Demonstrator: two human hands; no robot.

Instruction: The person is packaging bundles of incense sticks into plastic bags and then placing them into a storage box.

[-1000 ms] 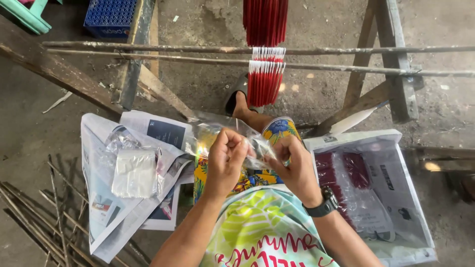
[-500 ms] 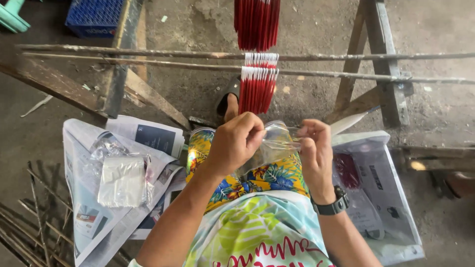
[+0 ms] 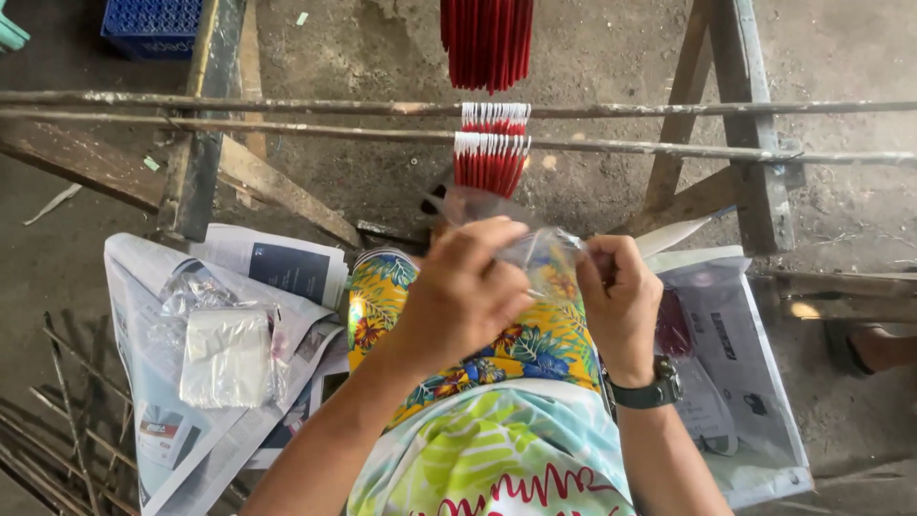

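Both hands are working over the lap: left hand and right hand are each pinching a clear plastic bag held between them; stack of clear bags is lying on newspaper at left; red sticks are hanging off metal rails beyond

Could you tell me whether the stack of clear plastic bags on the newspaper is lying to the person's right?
No, the stack of clear plastic bags lies on the newspaper to the person's left, beside the left hand.
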